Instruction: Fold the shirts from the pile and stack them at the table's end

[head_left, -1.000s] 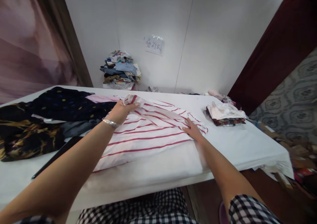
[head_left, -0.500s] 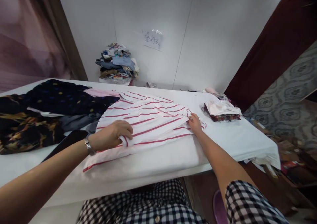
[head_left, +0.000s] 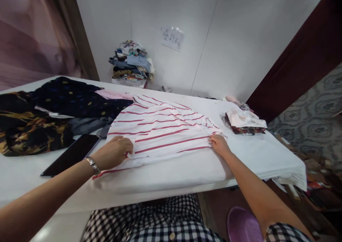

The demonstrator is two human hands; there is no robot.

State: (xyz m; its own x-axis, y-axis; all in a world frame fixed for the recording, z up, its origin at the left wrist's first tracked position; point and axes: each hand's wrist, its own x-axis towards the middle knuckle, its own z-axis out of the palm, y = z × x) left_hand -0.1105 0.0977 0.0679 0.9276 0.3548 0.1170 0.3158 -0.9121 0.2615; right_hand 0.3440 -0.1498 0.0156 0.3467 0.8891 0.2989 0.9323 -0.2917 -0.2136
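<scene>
**Both hands on a striped shirt**

While the striped shirt (head_left: pixel 160 131) lies spread across the middle of the white counter (head_left: pixel 187 174), the left hand (head_left: pixel 113 155) pinches its near left edge, fingers (head_left: pixel 127 150) clamped on the fabric. The right hand (head_left: pixel 219 144) presses on the shirt's right edge; whether its fingers grip the cloth cannot be told. A heap of dark clothes (head_left: pixel 48 117) lies to the left, beside a black tablet (head_left: pixel 71 154). A small folded stack (head_left: pixel 244 122) sits to the right.
</scene>
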